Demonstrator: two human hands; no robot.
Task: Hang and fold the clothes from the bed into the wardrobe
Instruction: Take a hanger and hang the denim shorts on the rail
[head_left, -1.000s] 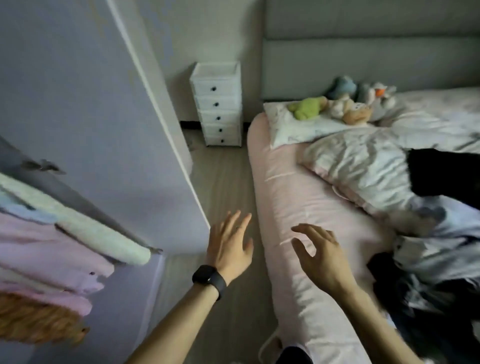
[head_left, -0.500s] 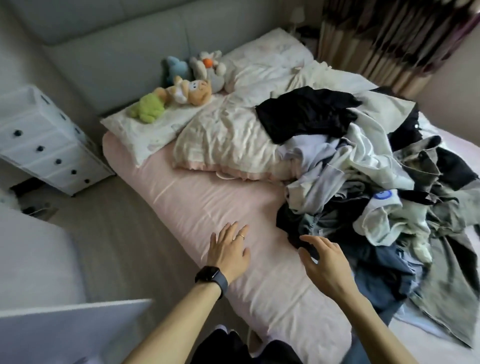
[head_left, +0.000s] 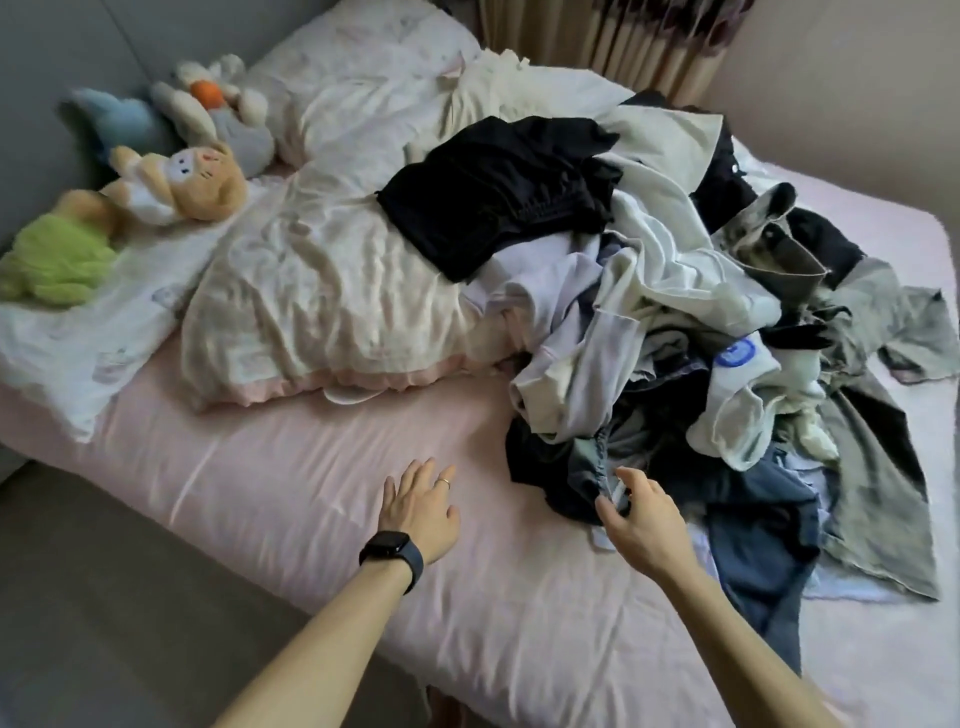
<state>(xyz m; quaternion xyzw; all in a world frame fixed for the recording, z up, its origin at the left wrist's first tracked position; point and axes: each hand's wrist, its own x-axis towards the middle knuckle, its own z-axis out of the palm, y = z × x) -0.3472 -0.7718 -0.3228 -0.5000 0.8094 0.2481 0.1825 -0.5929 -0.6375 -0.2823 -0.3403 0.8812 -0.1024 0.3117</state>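
The clothes pile (head_left: 675, 322) begins just beyond the right hand (head_left: 644, 525), its fingers half-curled at the near edge, pinch not clear; the flat-open left hand (head_left: 418, 512) is farther.

one head-worn view looks forward and down, close over the bed (head_left: 291, 483) from its side edge.

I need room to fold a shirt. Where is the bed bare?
Bare pink sheet runs along the near edge, bordered by the quilt behind, the pillow to the left and the clothes pile to the right. The left hand is over it. Right of that, clothes crowd the bed.
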